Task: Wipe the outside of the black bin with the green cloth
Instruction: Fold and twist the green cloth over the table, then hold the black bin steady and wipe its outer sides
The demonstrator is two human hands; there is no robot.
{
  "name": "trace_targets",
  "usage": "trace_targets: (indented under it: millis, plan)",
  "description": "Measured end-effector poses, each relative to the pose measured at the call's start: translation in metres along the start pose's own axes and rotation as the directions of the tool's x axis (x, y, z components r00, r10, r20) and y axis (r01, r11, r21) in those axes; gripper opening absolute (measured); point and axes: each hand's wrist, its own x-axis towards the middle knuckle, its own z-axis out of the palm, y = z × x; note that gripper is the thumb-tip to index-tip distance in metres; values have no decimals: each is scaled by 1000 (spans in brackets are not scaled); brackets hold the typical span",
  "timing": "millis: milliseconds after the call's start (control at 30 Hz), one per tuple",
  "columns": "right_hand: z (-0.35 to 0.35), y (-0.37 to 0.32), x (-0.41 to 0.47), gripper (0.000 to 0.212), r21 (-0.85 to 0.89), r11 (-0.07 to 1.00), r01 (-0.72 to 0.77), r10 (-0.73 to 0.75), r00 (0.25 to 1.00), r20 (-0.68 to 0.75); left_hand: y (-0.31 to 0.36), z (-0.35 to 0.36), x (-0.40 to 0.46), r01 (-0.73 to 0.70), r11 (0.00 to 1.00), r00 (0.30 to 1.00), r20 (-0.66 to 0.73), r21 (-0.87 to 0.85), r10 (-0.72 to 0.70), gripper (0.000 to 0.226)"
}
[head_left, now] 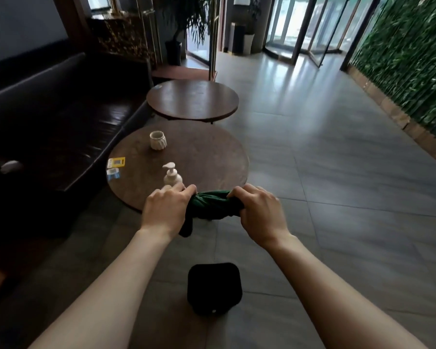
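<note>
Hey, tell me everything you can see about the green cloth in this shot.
The green cloth is dark green, soft fabric, bunched and twisted into a thick roll. It is held in the air between both hands: the left hand grips one end, the right hand the other. A loose tail hangs down below the left hand. It hangs over the near edge of the round table, above the floor, well clear of the black bin standing on the floor below.

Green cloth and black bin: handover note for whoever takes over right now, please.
Left hand: gripping one end of the green cloth.
Right hand: gripping the other end; the cloth is bunched and twisted between both hands, held in the air.
Black bin: on the floor below the hands, untouched.
Done: cloth in hand.
Left: bring the cloth down and wipe the bin's outside.
</note>
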Motion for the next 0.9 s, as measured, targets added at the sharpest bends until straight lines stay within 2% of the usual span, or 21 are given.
trace_targets:
  millis: [133,300,667,900]
  plan:
    - [31,-7,-16,31,43,999,-22,19,998,58,-13,31,-18,18,1000,999,39,-10,-18,31]
    - [71,3,-34,30,64,998,-29,21,993,119,-16,78,-34,41,999,996,83,-28,-39,39]
    - [191,63,-106,43,81,987,-138,117,967,227,13,223,-74,64,995,980,192,-71,-49,46]
    - [285,102,-125,47,112,980,-162,137,969,207,16,330,-82,64,995,984,168,-76,-51,47]
